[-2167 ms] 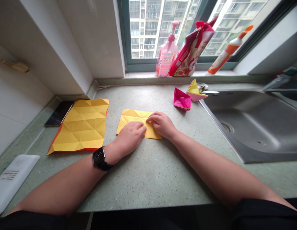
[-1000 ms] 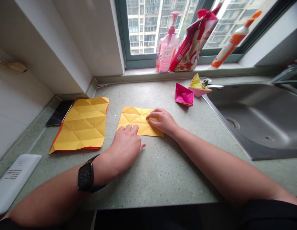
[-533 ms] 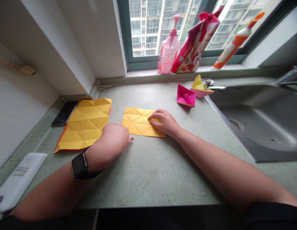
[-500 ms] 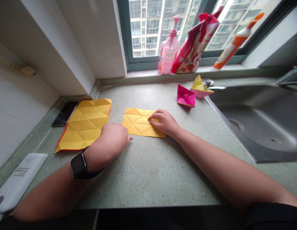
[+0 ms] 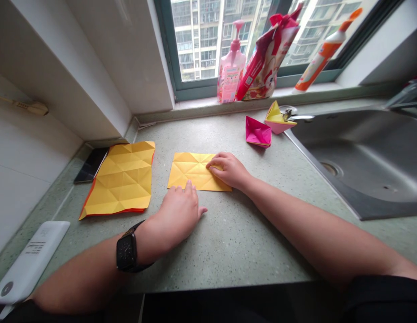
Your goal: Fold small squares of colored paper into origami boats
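Observation:
A creased yellow sheet of origami paper [image 5: 191, 168] lies flat on the counter before me. My left hand [image 5: 181, 208] has its fingertips on the sheet's near left edge, fingers stretched forward and the thumb out to the right; a black watch [image 5: 126, 252] is on that wrist. On the sheet's right part rests my right hand [image 5: 227, 169], its fingers extended over the paper and covering some of it. Left of these, a larger creased yellow sheet with a red underside [image 5: 123, 181] lies partly over a dark phone [image 5: 90, 166].
Two folded paper boats, one magenta [image 5: 258, 132] and one yellow and pink [image 5: 279, 119], stand near the steel sink [image 5: 363, 157]. A white power bank [image 5: 32, 260] lies at the left. A pink pump bottle [image 5: 231, 67], a red bag [image 5: 269, 58] and an orange-white bottle [image 5: 324, 56] line the sill.
My left hand has moved right and nearer to me, and its curled fingers have straightened onto the sheet's near edge. The right hand stays on the paper. The camera view has shifted slightly.

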`<move>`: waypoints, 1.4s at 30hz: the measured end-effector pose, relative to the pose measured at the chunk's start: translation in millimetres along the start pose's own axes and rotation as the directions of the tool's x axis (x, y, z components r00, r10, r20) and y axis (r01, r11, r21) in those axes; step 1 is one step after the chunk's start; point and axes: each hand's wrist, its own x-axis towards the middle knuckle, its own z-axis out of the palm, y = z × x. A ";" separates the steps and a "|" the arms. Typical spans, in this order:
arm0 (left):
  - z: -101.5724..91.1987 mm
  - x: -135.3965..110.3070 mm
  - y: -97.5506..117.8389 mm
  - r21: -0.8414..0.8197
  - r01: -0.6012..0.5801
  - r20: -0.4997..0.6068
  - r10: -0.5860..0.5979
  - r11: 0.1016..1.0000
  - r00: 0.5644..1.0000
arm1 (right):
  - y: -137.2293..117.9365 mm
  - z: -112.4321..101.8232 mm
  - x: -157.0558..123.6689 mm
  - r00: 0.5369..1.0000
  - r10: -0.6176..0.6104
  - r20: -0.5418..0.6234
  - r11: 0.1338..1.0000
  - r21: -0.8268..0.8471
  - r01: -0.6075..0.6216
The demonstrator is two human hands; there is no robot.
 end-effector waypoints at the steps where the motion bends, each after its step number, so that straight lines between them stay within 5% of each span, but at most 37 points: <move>1: -2.8 -0.5 2.5 0.018 0.032 0.032 -0.033 0.999 0.999 | -0.2 -0.2 -0.1 1.000 0.000 0.004 1.000 -0.003 0.000; 7: -24.7 2.2 -4.9 0.057 0.185 0.154 -0.192 0.981 0.969 | -2.0 -1.6 -0.4 0.999 0.019 0.026 0.999 -0.026 -0.018; 16: -23.8 6.5 -26.5 0.037 0.299 0.094 -0.301 0.953 0.949 | -1.1 -1.5 -0.5 0.999 0.028 0.027 1.000 -0.009 -0.028; 18: -22.8 6.8 -25.6 0.002 0.271 0.011 -0.271 0.963 0.963 | 0.0 -0.8 -0.4 1.000 0.021 0.018 1.000 -0.003 -0.021; 21: -14.7 12.2 -19.7 -0.044 0.041 -0.175 -0.048 0.998 0.983 | 1.2 0.1 -0.2 1.000 0.008 0.012 1.000 -0.007 -0.008; 23: -5.1 17.6 -13.6 -0.068 -0.152 -0.240 0.131 0.986 0.962 | 1.8 0.5 0.1 1.000 0.008 0.012 1.000 -0.010 -0.007; 26: 10.3 24.4 -4.5 -0.122 -0.255 -0.268 0.216 0.959 0.939 | 2.4 1.4 0.5 1.000 0.012 0.011 1.000 -0.009 -0.012; 34: 20.8 30.0 -1.6 -0.244 -0.355 -0.370 0.252 0.903 0.894 | 2.6 1.8 2.4 0.996 0.028 -0.082 0.996 0.086 -0.021; 38: 15.7 30.5 -8.1 -0.312 -0.191 -0.451 0.032 0.931 0.892 | 6.3 -0.3 4.4 0.974 0.057 -0.217 0.989 0.148 -0.024; 42: 14.7 33.2 -14.2 -0.328 -0.096 -0.371 -0.035 0.940 0.928 | 13.2 3.2 5.1 0.972 0.119 -0.204 0.987 0.127 -0.094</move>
